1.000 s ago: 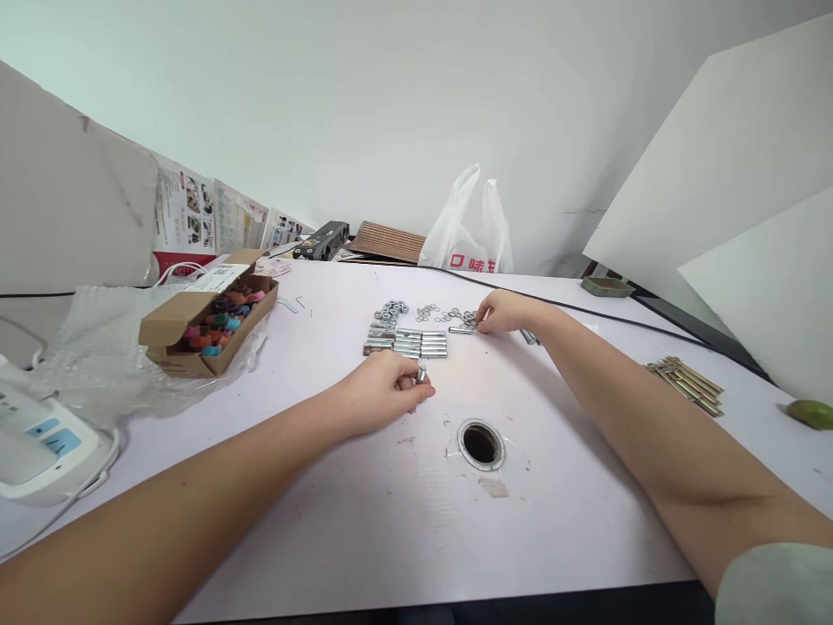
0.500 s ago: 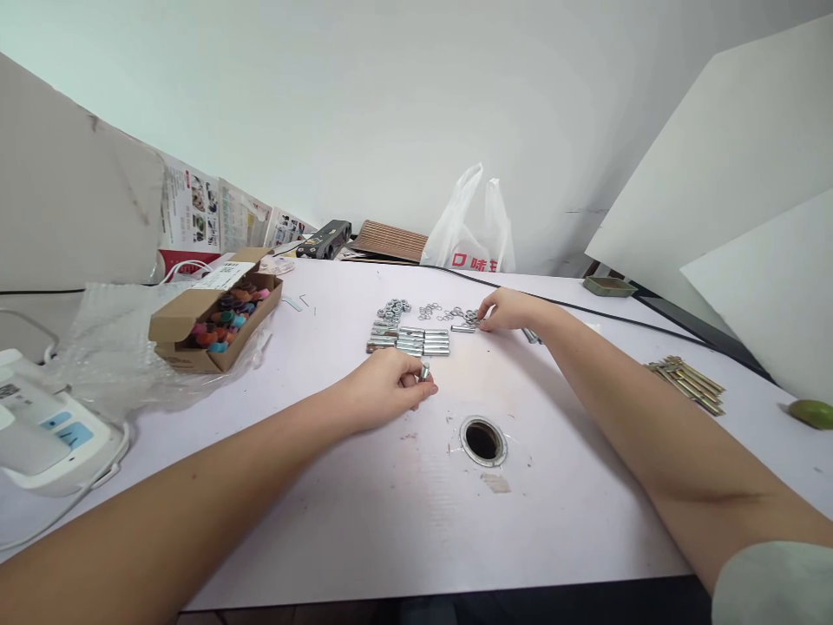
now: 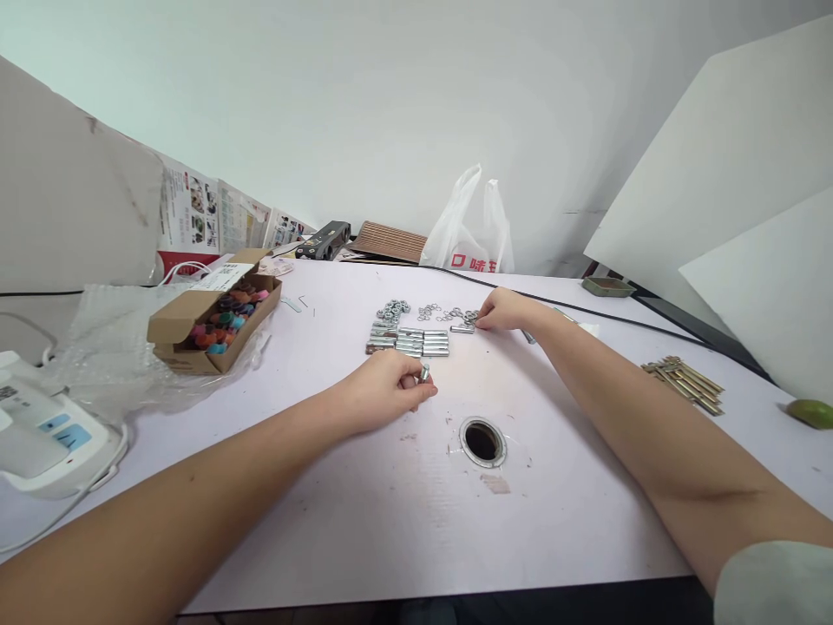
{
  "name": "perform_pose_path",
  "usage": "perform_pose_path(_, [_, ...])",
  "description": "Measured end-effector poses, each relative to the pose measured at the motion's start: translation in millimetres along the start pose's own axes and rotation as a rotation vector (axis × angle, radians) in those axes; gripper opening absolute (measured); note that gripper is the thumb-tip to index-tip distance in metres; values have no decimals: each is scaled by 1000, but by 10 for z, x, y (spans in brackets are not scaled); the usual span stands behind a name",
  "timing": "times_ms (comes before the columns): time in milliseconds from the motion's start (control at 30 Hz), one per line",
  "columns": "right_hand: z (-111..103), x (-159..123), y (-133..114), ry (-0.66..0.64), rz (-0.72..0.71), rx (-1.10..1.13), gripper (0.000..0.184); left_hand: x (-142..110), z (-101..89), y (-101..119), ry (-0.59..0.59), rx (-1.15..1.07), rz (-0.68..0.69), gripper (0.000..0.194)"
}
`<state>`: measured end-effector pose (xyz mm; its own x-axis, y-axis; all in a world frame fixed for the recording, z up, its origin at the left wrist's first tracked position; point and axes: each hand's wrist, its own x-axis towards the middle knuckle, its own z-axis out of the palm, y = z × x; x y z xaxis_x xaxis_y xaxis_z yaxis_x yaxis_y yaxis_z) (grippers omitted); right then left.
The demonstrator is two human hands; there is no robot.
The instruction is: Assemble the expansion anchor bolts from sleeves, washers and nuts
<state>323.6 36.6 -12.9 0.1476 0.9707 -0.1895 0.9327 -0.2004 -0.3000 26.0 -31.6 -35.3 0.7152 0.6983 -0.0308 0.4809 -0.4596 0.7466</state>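
My left hand (image 3: 383, 391) is closed in a pinch around a short shiny metal sleeve (image 3: 424, 373), held upright just above the table. Beyond it lie rows of similar metal sleeves (image 3: 435, 344), side by side, with a pile of hex nuts (image 3: 393, 311) behind them. My right hand (image 3: 498, 310) reaches to the back, its thumb and fingers together at the edge of a cluster of washers (image 3: 461, 315). What its fingertips pinch, if anything, is too small to tell. A single sleeve (image 3: 462, 329) lies beside these fingertips. Part of another metal piece (image 3: 529, 337) shows behind my right wrist.
A cable hole (image 3: 482, 442) opens in the white table (image 3: 416, 538). To the right lie brass-coloured bolts (image 3: 686, 382) and a green fruit (image 3: 810, 413). An open cardboard box (image 3: 188, 354) of colourful pieces stands left on bubble wrap. A black cable (image 3: 553, 300) crosses behind; a plastic bag (image 3: 465, 234) stands at the back.
My left hand keeps hold of the sleeve in nearly the same place. The right fingers stay at the washers with only a slight shift. The camera view has moved a little.
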Motion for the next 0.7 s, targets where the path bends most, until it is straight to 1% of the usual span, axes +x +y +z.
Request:
perform_pose_path(100, [7, -5, 1, 1, 16, 28, 18, 0, 1, 12, 1, 3, 7, 31])
perform_pose_path(200, [-47, -42, 9, -8, 12, 70, 18, -2, -1, 21, 1, 1, 12, 30])
perform_pose_path(267, [-131, -130, -38, -27, -25, 130, 19, -1, -3, 19, 0, 3, 11, 30])
perform_pose_path(333, [-230, -288, -163, -74, -116, 265, 20, 2, -3, 12, -1, 11, 11, 31])
perform_pose_path(400, [-304, -498, -364, -181, -241, 441, 21, 6, -3, 3, -2, 18, 12, 33])
perform_pose_path(433, [-321, -608, -480, -272, -306, 489, 21, 8, -2, 0, -2, 19, 12, 33])
perform_pose_path(467, [-321, -712, -599, -380, -359, 497, 21, 9, -1, -1, -1, 20, 12, 33])
perform_pose_path(500, [-305, -804, -710, -459, -404, 504, 20, 9, -1, 0, -1, 20, 11, 34])
perform_pose_path(567, [-236, -929, -885, -582, -477, 503, 17, 5, -2, 6, 2, 18, 5, 34])
perform_pose_path(633, [-148, -974, -978, -643, -506, 498, 15, 1, -4, 15, 6, 14, -4, 33])
perform_pose_path(700, [-76, -962, -1000, -657, -498, 502, 13, -1, -5, 20, 10, 10, -5, 32])
